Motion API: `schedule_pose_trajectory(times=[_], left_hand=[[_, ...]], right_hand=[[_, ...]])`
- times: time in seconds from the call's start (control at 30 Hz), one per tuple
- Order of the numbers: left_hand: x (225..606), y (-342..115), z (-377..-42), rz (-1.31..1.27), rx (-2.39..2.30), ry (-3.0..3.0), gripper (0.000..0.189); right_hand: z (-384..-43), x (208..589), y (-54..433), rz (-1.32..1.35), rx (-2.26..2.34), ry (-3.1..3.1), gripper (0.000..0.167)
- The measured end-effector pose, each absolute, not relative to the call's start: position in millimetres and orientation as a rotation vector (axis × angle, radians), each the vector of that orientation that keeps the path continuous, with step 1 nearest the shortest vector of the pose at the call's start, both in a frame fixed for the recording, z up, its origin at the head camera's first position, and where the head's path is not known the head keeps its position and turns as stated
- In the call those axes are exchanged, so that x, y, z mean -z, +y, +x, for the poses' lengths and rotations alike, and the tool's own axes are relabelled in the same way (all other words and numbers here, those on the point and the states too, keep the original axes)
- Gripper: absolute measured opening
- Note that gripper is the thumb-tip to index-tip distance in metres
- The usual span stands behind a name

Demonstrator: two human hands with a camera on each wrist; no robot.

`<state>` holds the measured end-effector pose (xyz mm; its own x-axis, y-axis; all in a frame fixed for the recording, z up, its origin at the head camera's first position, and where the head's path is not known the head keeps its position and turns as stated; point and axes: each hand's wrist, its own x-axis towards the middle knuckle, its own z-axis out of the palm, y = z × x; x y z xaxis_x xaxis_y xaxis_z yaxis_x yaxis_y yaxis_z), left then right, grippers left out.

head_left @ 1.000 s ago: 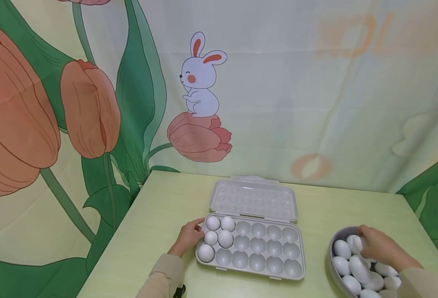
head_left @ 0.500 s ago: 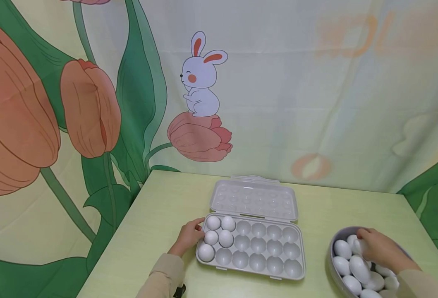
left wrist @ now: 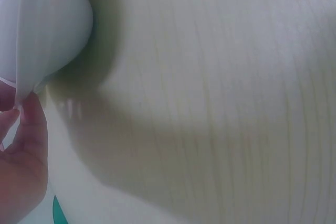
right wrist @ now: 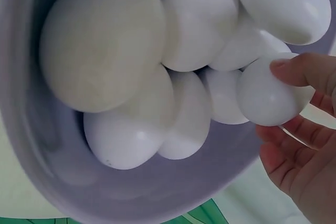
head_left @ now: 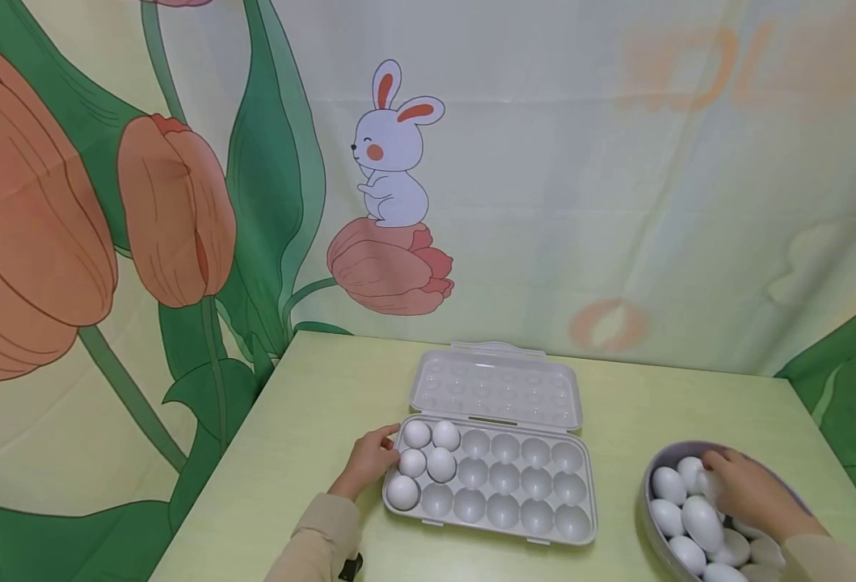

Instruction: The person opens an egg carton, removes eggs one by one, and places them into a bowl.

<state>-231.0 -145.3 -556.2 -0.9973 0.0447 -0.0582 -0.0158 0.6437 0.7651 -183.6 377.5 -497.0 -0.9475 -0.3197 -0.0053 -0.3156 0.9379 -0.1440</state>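
Observation:
A grey plastic egg tray (head_left: 487,529) lies on the table with its lid (head_left: 496,392) folded back. Several white eggs (head_left: 440,465) sit in the cups at its left end; the other cups hold nothing. At the tray's left edge is my left hand (head_left: 366,463), its thumb and fingers pinching the rim, as the left wrist view shows up close. My right hand (head_left: 751,495) reaches into a greyish-purple bowl (head_left: 651,517) heaped with white eggs. In the right wrist view, that hand's thumb and fingers pinch one egg (right wrist: 265,95) among the others.
The pale yellow-green table (head_left: 311,404) ends at a hanging cloth (head_left: 529,202) printed with tulips and a rabbit. A strip of table separates the tray from the bowl. A small black object (head_left: 351,567) shows beside the left sleeve.
My right hand has shifted slightly right and down within the bowl. The left hand, the tray and the eggs in it stay as they were.

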Motion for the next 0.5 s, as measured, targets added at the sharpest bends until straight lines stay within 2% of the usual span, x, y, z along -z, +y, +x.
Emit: schedule_pose_trajectory(times=[0.33, 0.5], left_hand=[[556, -146, -232, 0.034, -1.289, 2.791, 0.052], [557, -146, -232, 0.025, -1.282, 2.796, 0.052]], right_hand=[[-181, 495, 378, -0.471, 0.202, 3.071, 0.04], [-184, 484, 374, -0.374, 0.266, 3.022, 0.044]])
